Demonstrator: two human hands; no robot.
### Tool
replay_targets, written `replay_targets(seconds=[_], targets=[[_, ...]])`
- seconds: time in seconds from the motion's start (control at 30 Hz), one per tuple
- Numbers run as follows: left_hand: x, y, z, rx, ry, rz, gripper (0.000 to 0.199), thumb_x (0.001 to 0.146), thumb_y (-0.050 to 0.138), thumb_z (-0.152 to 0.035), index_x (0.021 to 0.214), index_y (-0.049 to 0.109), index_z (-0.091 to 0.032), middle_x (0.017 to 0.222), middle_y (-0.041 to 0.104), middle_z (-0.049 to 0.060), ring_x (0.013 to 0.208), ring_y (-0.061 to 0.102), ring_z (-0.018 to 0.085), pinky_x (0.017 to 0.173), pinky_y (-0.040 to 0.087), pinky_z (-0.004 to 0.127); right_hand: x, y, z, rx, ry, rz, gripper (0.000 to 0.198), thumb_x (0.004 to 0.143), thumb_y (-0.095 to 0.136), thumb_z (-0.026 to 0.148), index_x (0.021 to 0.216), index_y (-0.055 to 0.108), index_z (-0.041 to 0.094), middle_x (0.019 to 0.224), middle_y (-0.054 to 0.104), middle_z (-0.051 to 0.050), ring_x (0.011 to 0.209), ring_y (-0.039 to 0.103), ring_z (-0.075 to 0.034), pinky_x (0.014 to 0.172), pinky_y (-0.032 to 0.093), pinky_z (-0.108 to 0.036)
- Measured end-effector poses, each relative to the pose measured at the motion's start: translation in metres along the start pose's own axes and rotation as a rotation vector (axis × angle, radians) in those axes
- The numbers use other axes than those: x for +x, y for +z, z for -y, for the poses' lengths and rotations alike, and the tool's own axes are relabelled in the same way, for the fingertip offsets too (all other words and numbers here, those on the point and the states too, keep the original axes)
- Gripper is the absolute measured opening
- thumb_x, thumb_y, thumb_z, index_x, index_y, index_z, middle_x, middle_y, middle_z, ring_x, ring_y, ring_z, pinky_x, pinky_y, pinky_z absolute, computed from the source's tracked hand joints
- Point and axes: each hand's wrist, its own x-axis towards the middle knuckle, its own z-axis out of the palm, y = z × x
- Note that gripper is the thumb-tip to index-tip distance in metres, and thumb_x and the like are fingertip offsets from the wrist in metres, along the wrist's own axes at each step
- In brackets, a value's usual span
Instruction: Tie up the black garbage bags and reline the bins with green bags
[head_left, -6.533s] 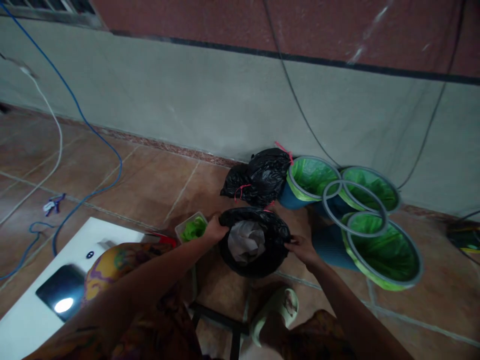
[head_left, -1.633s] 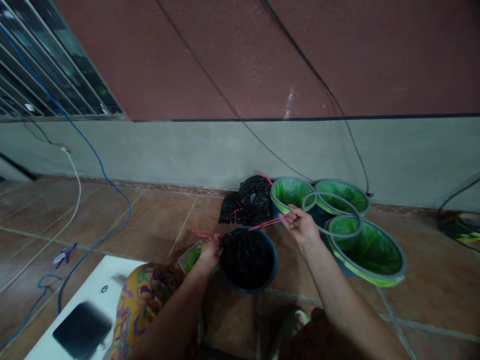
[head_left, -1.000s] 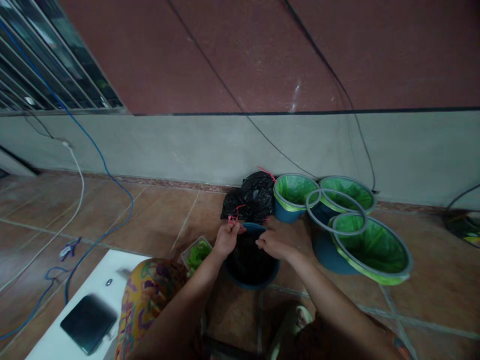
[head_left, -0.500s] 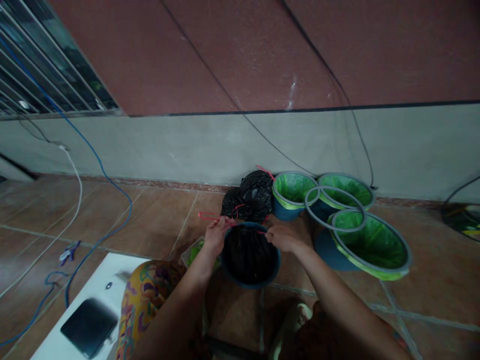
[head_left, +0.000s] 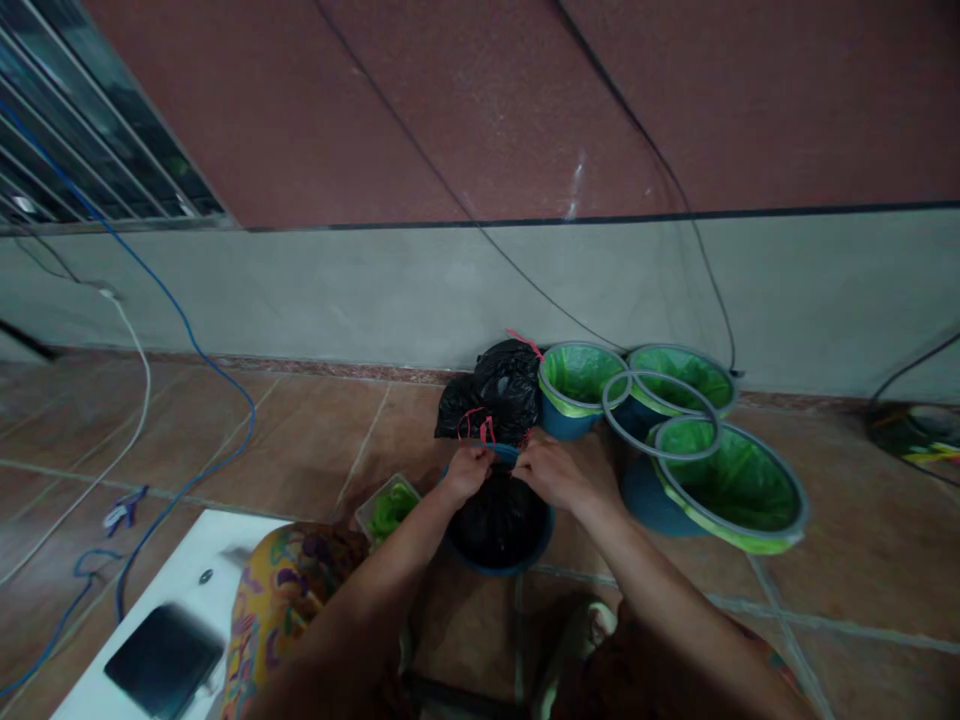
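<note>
A black garbage bag (head_left: 501, 525) sits in a blue bin (head_left: 504, 572) between my feet, its mouth gathered at the top. My left hand (head_left: 468, 474) is closed in a pinch on the red drawstring (head_left: 487, 430), which loops up above the fingers. Close beside it, my right hand (head_left: 549, 472) pinches at the same gathered mouth. Its fingertips meet the drawstring near the bin's far rim, though the thin strand there is hard to make out. Just behind the bin lie black tied bags (head_left: 508, 385) with red strings.
Right of my hands stand a small lined bin (head_left: 568, 420), another behind (head_left: 686, 375) and a large one (head_left: 731, 490), with loose grey rings (head_left: 664, 455) across them. A box of green bag rolls (head_left: 390, 510) stands left. A tablet (head_left: 165, 655) rests on a white board (head_left: 225, 535).
My hands have come together over the bin, from opposite sides of its rim. The bag's mouth is now drawn in, and the red loop has swung from the left to above my left hand.
</note>
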Motion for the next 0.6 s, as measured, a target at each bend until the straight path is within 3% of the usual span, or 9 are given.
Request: replay_targets(seconds=[0.2,0.33,0.47,0.6], targets=[[-0.005,0.001,0.0,0.045,0.113,0.179,0.029,0.082,0.054,-0.03,0.057,0.056,-0.016,0.05,0.044,-0.005,0.05,0.034,0.009,0.053,0.024,0.025,-0.001,-0.001,0.009,-0.134,-0.187,-0.02,0.027,0.093,0.049,0.019,0.083,0.075,0.016,0.095,0.067,-0.01,0.096,0.052,-0.021,0.087,0.037,-0.033],[-0.004,0.002,0.003,-0.013,0.16,0.295,0.013,0.072,0.057,-0.019,0.061,0.062,-0.015,0.058,0.055,-0.003,0.057,0.043,0.011,0.061,0.032,0.025,-0.003,-0.005,0.012,-0.148,-0.233,-0.053,0.026,0.092,0.048,0.013,0.082,0.072,0.016,0.1,0.065,-0.009,0.098,0.05,-0.021,0.085,0.038,-0.033],[-0.006,-0.004,0.004,-0.122,0.185,0.475,0.015,0.067,0.064,-0.018,0.079,0.071,-0.014,0.076,0.068,0.001,0.073,0.056,0.016,0.075,0.041,0.027,-0.003,-0.006,0.011,-0.094,-0.278,-0.06,0.025,0.09,0.05,0.011,0.078,0.071,0.015,0.105,0.065,-0.01,0.099,0.052,-0.021,0.088,0.041,-0.033],[-0.01,-0.006,0.008,-0.037,0.236,0.477,0.021,0.075,0.067,-0.033,0.081,0.073,-0.014,0.075,0.067,0.0,0.074,0.056,0.015,0.075,0.04,0.027,-0.001,-0.006,0.012,0.071,-0.3,-0.123,0.021,0.086,0.053,0.007,0.081,0.07,0.016,0.106,0.068,-0.009,0.099,0.057,-0.019,0.094,0.043,-0.032]])
